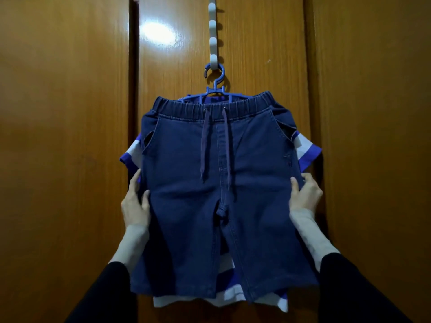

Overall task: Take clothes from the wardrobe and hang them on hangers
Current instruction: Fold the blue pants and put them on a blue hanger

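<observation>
While raised, both hands, left (135, 201), right (304, 194), pinch shorts (219, 194) edges, thumbs forward.

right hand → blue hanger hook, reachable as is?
Probably yes. The right hand grips the side of the denim shorts, well below the blue hanger hook, which hangs exposed on the white door hook strip. Nothing covers the hook; the hand would have to let go first.

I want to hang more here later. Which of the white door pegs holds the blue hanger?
The lowest white peg: the blue hanger hooks round it. The three pegs above it are bare.
</observation>
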A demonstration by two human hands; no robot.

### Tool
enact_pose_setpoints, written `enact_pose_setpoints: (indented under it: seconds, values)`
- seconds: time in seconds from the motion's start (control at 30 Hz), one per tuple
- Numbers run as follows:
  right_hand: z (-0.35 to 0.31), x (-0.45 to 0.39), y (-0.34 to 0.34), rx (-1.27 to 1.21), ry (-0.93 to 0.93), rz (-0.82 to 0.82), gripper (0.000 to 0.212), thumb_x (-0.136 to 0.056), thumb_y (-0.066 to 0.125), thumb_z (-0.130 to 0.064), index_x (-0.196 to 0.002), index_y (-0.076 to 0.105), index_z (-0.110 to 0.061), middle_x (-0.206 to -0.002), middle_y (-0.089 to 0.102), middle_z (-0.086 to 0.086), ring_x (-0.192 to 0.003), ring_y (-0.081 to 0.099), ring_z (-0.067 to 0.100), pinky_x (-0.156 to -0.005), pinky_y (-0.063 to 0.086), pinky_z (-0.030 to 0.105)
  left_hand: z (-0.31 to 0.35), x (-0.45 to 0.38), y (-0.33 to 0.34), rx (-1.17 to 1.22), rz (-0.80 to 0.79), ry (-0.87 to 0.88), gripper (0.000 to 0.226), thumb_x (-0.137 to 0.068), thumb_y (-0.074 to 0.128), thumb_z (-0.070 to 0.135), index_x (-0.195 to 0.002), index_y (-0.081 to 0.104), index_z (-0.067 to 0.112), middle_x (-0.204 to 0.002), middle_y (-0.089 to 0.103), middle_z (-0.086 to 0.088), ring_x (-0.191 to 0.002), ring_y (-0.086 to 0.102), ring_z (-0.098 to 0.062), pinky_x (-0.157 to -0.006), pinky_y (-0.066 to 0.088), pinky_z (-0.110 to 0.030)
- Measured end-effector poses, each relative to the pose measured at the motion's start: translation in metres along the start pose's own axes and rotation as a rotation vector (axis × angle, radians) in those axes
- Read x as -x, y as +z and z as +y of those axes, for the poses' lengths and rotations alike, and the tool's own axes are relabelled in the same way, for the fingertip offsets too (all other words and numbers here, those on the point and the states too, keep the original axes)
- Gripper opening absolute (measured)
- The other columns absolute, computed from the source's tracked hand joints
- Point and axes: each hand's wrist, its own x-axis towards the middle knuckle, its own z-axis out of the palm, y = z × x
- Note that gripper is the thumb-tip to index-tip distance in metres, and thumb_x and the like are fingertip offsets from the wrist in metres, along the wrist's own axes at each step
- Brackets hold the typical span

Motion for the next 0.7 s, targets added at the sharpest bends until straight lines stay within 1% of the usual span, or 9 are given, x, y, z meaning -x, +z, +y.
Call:
enact_pose_setpoints:
  seconds: [0.07,0.17,0.23,0.3,0.33,0.4,0.5,0.6,0.7]
  values:
    - [-0.004,-0.002,-0.007,-0.01,0.01,-0.034,0.022,-0.09,0.056,-0.01,-0.106,0.057,0.005,-0.104,0.063,0.024,-0.097,0.058,0.037,-0.081,0.041,0.035,0.006,0.003,-0.005,0.02,-0.009,0.007,0.055,-0.091,0.049,0.0,-0.14,0.037,0.021,-0.133,0.053,-0.016,-0.12,0.051,-0.032,-0.104,0.04,-0.041]
    - [-0.013,0.005,-0.025,-0.041,-0.044,-0.111,0.028,-0.089,0.055,-0.004,-0.116,0.05,-0.002,-0.109,0.061,0.02,-0.101,0.057,0.033,-0.08,0.041,0.032,0.012,0.007,-0.015,0.048,-0.053,-0.015,0.053,-0.093,0.045,0.002,-0.14,0.036,0.026,-0.135,0.051,-0.012,-0.121,0.049,-0.031,-0.106,0.039,-0.042]
    - [-0.014,0.019,-0.037,-0.043,-0.131,-0.156,0.038,-0.087,0.053,0.001,-0.123,0.046,-0.009,-0.116,0.058,0.017,-0.103,0.056,0.03,-0.082,0.042,0.031,0.013,0.017,-0.023,0.048,-0.087,-0.015,0.053,-0.094,0.042,0.001,-0.141,0.035,0.027,-0.138,0.049,-0.01,-0.125,0.047,-0.028,-0.107,0.037,-0.036]
    - [-0.009,0.033,-0.046,0.029,-0.189,-0.198,0.041,-0.088,0.053,0.001,-0.126,0.046,-0.012,-0.12,0.056,0.016,-0.103,0.056,0.031,-0.084,0.045,0.035,0.01,0.033,-0.029,0.016,-0.127,0.002,0.055,-0.094,0.041,0.0,-0.142,0.034,0.026,-0.137,0.048,-0.01,-0.126,0.045,-0.025,-0.104,0.034,-0.03]
    - [-0.006,0.04,-0.05,0.069,-0.195,-0.219,0.04,-0.088,0.052,0.001,-0.126,0.047,-0.012,-0.118,0.056,0.016,-0.101,0.056,0.032,-0.083,0.046,0.036,0.008,0.041,-0.033,-0.016,-0.152,0.006,0.055,-0.094,0.041,0.0,-0.142,0.033,0.026,-0.133,0.049,-0.012,-0.123,0.046,-0.025,-0.101,0.034,-0.028]
    - [0.003,0.052,-0.056,0.133,-0.19,-0.256,0.035,-0.088,0.052,0.001,-0.121,0.052,-0.01,-0.111,0.057,0.016,-0.096,0.057,0.033,-0.079,0.047,0.037,0.002,0.058,-0.039,-0.095,-0.216,-0.007,0.054,-0.094,0.042,0.004,-0.142,0.033,0.028,-0.12,0.05,-0.013,-0.113,0.048,-0.024,-0.097,0.037,-0.031]
    - [0.016,0.067,-0.063,0.186,-0.17,-0.305,0.028,-0.087,0.052,0.004,-0.112,0.055,-0.008,-0.106,0.058,0.016,-0.094,0.058,0.033,-0.078,0.049,0.038,-0.006,0.079,-0.048,-0.161,-0.276,-0.014,0.051,-0.093,0.043,0.0,-0.138,0.041,0.024,-0.109,0.049,-0.009,-0.107,0.049,-0.024,-0.096,0.04,-0.033]
    - [0.027,0.078,-0.07,0.245,-0.126,-0.35,0.027,-0.086,0.052,0.007,-0.109,0.056,-0.007,-0.102,0.058,0.017,-0.092,0.058,0.032,-0.077,0.048,0.035,-0.009,0.088,-0.054,-0.182,-0.227,-0.043,0.05,-0.089,0.044,-0.009,-0.132,0.049,0.016,-0.106,0.054,-0.011,-0.106,0.052,-0.024,-0.099,0.041,-0.033]
    - [0.034,0.077,-0.077,0.267,-0.093,-0.366,0.03,-0.086,0.051,0.009,-0.111,0.057,-0.005,-0.103,0.058,0.02,-0.095,0.057,0.035,-0.08,0.046,0.035,-0.013,0.089,-0.057,-0.161,-0.186,-0.072,0.05,-0.087,0.044,-0.011,-0.128,0.052,0.015,-0.109,0.056,-0.012,-0.11,0.053,-0.026,-0.099,0.041,-0.033]
